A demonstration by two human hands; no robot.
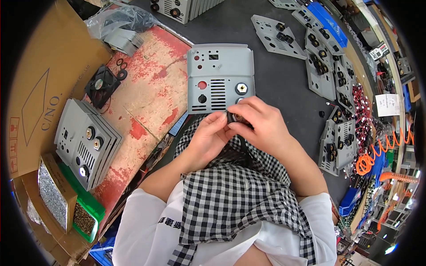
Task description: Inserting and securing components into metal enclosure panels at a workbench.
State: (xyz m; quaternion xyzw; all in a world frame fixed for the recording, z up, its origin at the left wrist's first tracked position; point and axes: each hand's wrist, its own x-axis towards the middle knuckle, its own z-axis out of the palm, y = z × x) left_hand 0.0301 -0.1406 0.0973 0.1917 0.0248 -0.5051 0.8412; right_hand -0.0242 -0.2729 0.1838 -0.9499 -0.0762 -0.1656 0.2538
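Observation:
My left hand [207, 136] and my right hand [262, 123] meet at the near edge of a grey sheet-metal panel [237, 62]. Pinched between the fingertips of both is a small black round part [230, 118]; its exact kind is mostly hidden by the fingers. The panel lies flat, with slots, round holes and a rectangular cutout. A round fitting with a hex nut [241, 88] is mounted at its right side. Below that fitting, my right hand partly covers a second one.
On the left, a stack of grey panels [71, 128] leans near a black fan [103, 84] and a cardboard box [57, 57]. A box of small metal parts [54, 195] and a green bin [91, 217] sit nearer. Panels with black knobs [277, 37] lie to the right, beside an orange coiled hose [364, 164].

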